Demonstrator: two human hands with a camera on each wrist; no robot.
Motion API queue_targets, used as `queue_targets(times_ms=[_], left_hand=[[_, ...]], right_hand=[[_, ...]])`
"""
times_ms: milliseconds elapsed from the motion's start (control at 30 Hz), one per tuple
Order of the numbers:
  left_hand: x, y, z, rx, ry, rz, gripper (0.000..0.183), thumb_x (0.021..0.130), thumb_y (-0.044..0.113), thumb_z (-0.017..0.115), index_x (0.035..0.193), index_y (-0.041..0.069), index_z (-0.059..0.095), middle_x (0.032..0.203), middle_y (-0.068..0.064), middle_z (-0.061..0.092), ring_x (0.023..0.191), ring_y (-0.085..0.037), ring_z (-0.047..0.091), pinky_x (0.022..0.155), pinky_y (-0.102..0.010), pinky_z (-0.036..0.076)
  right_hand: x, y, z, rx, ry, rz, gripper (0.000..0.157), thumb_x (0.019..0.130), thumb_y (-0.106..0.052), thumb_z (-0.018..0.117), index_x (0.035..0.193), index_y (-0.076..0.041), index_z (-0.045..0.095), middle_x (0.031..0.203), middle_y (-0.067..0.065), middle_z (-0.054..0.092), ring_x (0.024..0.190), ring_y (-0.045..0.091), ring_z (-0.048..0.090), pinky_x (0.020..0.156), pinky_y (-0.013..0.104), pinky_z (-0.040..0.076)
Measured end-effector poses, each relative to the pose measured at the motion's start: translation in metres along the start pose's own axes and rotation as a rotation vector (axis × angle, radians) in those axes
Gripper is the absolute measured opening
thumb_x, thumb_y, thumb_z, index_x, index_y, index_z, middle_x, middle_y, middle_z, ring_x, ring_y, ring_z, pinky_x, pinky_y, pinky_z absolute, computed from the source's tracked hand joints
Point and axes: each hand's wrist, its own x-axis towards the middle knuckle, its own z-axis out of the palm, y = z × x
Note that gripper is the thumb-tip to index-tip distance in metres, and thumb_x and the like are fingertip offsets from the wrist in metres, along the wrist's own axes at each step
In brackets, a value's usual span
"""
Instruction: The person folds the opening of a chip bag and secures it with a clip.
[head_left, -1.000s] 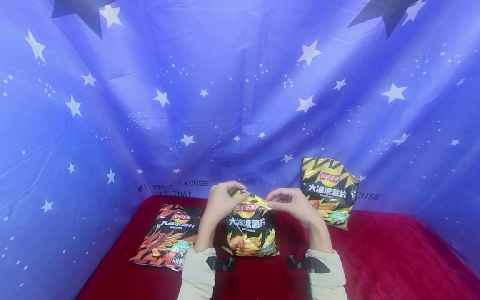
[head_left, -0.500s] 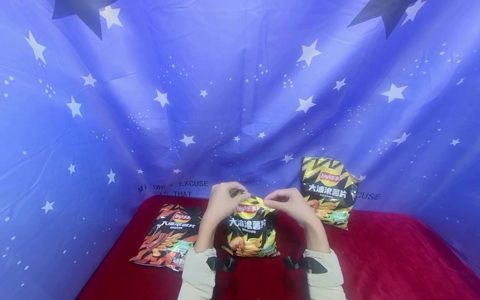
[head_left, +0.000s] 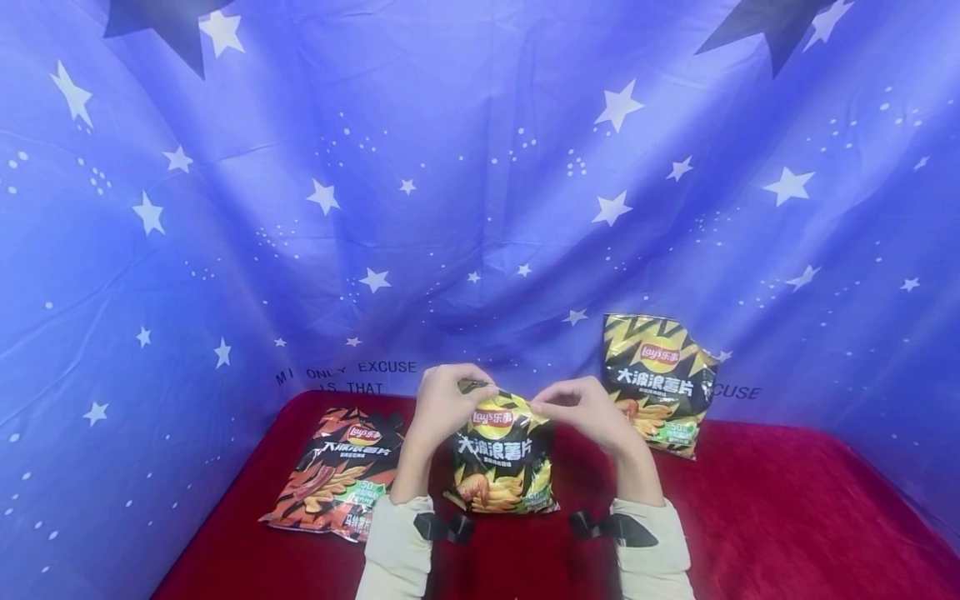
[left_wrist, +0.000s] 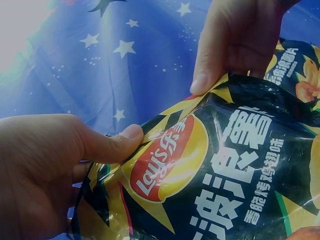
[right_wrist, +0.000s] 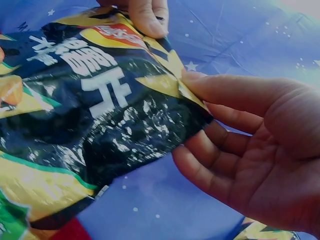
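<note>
Black-and-yellow and glossy, a plastic Lay's chip bag point(head_left: 498, 454) is between my hands over the middle of the desk, its printed front facing me. My left hand point(head_left: 447, 407) pinches its top edge near the left corner, thumb in front; my right hand point(head_left: 581, 410) pinches the right upper edge, thumb in front and fingers behind. I can't tell whether the bottom touches the cloth. Left of it, partly hidden by my arm, is an orange-and-black chip bag point(head_left: 322, 483); beyond my right hand, a second black-and-yellow chip bag point(head_left: 660, 387). Red velvety cloth point(head_left: 810, 508) covers the desk, with a blue star-printed curtain point(head_left: 480, 167) behind.
</note>
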Motion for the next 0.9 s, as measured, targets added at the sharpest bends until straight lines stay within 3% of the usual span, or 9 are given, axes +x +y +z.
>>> queue_targets(times_ms=[333,767,900], left_hand=[[-0.0013,0.0004,-0.0028,-0.049,-0.032,0.008,0.005,0.084,0.014,0.082,0.087,0.018,0.081,0.088,0.004,0.079,0.088,-0.015,0.072,0.09,-0.041,0.054],[-0.0006,-0.0047,-0.0057,-0.08,-0.05,0.021,0.006,0.084,0.013,0.082,0.089,0.017,0.082,0.088,0.003,0.08,0.068,-0.005,0.065,0.085,-0.039,0.054],[-0.0003,-0.0038,-0.0055,-0.078,-0.029,0.02,0.007,0.083,0.011,0.082,0.087,0.017,0.082,0.088,0.003,0.08,0.074,-0.008,0.067,0.086,-0.039,0.054]], right_hand=[[-0.0059,-0.0028,-0.0062,-0.053,-0.045,0.006,0.015,0.09,-0.014,0.076,0.102,-0.006,0.078,0.099,0.009,0.078,0.092,0.012,0.07,0.082,0.027,0.057],[-0.0036,0.0009,-0.0051,-0.076,-0.015,-0.016,0.014,0.089,-0.014,0.077,0.1,-0.005,0.079,0.098,0.008,0.079,0.094,0.012,0.07,0.084,0.027,0.056],[-0.0029,0.0017,-0.0044,-0.087,0.0,-0.032,0.012,0.089,-0.014,0.078,0.098,-0.007,0.08,0.098,0.006,0.079,0.095,0.012,0.07,0.088,0.029,0.054]])
